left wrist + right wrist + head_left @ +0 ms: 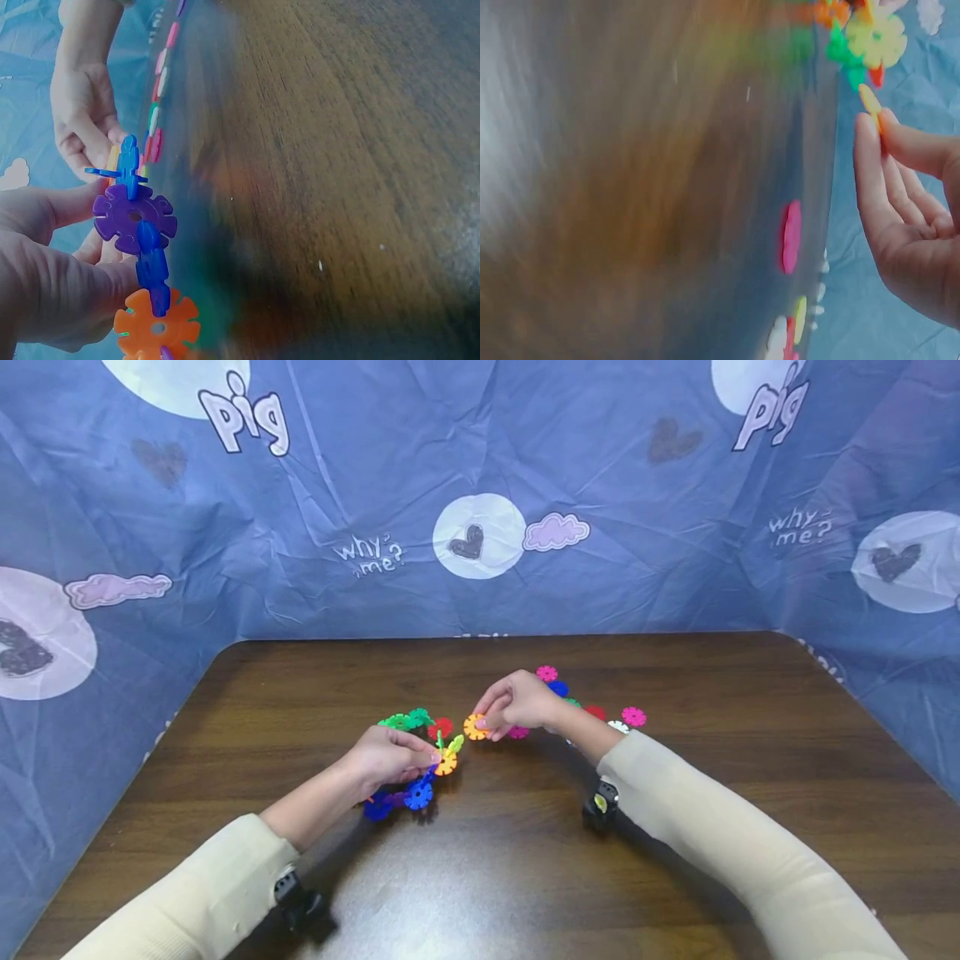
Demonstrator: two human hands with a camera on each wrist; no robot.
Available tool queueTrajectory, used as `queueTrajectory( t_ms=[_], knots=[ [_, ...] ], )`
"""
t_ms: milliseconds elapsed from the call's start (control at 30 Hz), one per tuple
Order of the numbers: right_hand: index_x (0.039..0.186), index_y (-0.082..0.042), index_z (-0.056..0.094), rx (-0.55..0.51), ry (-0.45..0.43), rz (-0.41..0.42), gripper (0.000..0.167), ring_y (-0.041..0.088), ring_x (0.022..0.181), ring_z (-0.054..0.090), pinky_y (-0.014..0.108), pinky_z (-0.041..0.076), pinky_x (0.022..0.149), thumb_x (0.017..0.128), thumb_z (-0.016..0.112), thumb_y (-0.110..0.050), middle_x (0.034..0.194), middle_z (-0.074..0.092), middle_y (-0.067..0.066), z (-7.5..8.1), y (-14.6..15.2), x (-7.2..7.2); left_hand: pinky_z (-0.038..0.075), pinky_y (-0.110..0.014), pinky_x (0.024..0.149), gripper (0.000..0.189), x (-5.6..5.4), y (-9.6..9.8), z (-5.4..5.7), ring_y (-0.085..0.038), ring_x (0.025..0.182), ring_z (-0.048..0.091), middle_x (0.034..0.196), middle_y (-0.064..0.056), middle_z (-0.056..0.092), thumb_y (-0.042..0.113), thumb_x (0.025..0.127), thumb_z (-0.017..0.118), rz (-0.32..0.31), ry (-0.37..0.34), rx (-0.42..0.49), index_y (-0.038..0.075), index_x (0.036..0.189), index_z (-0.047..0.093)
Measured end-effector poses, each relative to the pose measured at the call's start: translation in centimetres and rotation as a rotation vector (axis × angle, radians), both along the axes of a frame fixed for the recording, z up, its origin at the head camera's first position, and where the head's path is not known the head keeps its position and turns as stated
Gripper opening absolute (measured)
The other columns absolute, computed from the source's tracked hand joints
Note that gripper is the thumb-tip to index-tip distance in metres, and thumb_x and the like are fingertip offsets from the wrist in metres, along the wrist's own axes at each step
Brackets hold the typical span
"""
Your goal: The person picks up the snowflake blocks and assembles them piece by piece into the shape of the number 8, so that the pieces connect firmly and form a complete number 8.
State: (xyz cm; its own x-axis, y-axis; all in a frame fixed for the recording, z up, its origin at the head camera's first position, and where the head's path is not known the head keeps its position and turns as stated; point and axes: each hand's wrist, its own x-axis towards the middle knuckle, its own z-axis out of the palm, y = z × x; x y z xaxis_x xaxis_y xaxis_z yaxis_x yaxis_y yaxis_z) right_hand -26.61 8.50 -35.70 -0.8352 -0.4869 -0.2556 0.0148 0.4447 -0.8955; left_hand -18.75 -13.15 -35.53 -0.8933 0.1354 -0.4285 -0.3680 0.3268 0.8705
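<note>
L hand (388,755) pinches the disc chain (418,794), R hand (525,700) pinches a single orange disc (474,727) just beside it, both over table (525,868); chain might twist or pop apart if disc's shoved in crooked, or disc might slip b/c R grip's fingertips only.

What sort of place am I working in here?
Probably a makeshift indoor play or filming corner, though the wider room is out of view: a wooden table, a printed blue cloth hung behind and beside it, and colourful plastic discs.
</note>
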Motion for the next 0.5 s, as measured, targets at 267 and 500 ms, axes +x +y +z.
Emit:
queueTrajectory(
  t_ms=[267,500],
  knots=[
    [0.104,0.01,0.067,-0.087,-0.065,-0.116,0.022,0.013,0.061,0.07,0.041,0.058,0.078,0.083,0.069,0.002,0.09,0.074,0.02,0.4,0.0,1.7,0.051,-0.015,0.06,0.026,0.2,0.0,0.1,0.0,0.062,0.058,0.069,0.008,0.068,0.004,0.087,0.068,-0.016,-0.005,0.002,-0.011,0.107,0.066],
    [0.099,0.011,0.069,-0.112,-0.025,-0.139,0.022,0.012,0.057,0.068,0.044,0.059,0.076,0.08,0.074,0.001,0.083,0.075,0.017,0.7,-0.5,2.5,0.05,-0.015,0.06,0.025,0.2,0.0,0.2,-0.001,0.063,0.057,0.069,0.009,0.067,0.006,0.087,0.068,-0.027,-0.01,-0.006,-0.01,0.106,0.067]
  ],
)
